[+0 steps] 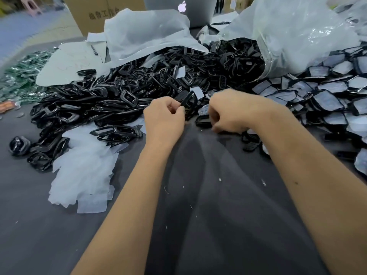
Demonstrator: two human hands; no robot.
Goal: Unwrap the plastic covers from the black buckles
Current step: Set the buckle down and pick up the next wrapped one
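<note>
A black buckle (186, 99) is held just above the surface (39, 235), pinched at its lower edge between the curled fingers and thumb of the left hand (163, 118). The right hand (228, 114), just beside it, has its fingers curled down toward a second buckle (202, 121) lying on the surface; whether it grips that buckle or a plastic cover cannot be told. Beyond both hands spreads a large heap of unwrapped black buckles (123, 96), reaching far to the left of the left hand. To the right of the right hand lies a dense mass of wrapped buckles (327, 96), each showing a pale film face inside a black rim. A large clear plastic bag (297, 32) lies open beyond the right hand, with buckles spilling from its mouth. Near the left forearm, on the surface, rests a pile of removed plastic covers (83, 171), translucent white. Farther away stand a laptop (178, 8) with its lid toward the viewer and a cardboard box (95, 14). Dark grey fabric (218, 215) fills the space between the forearms.
</note>
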